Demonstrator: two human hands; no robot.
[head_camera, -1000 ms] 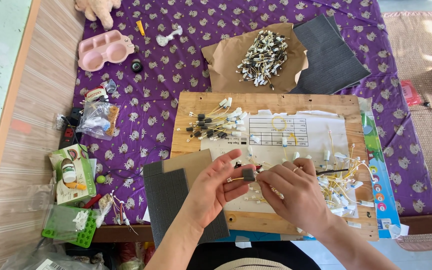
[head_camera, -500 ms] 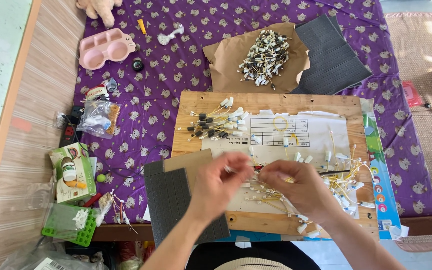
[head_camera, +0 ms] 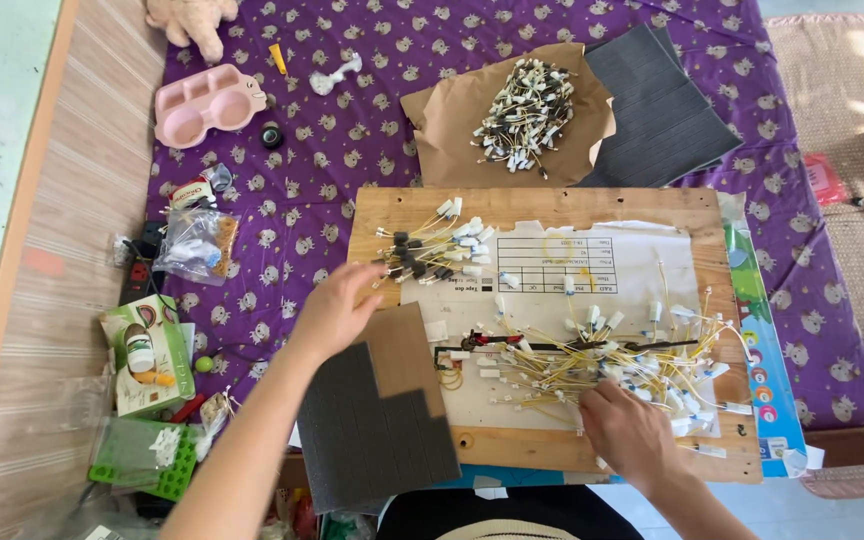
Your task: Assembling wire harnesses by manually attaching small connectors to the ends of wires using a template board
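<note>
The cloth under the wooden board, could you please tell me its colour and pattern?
The cloth is purple with small pale repeated motifs, seen best in the head view.

You're sitting in a home set up as a small assembly spot: under your fingers lies a plywood board (head_camera: pixel 552 205) strewn with yellow wire leads (head_camera: pixel 592 360), beyond them a purple patterned cloth (head_camera: pixel 352 140), and farther off a plush toy (head_camera: pixel 192 20) and pink child's tray (head_camera: pixel 207 100).
</note>
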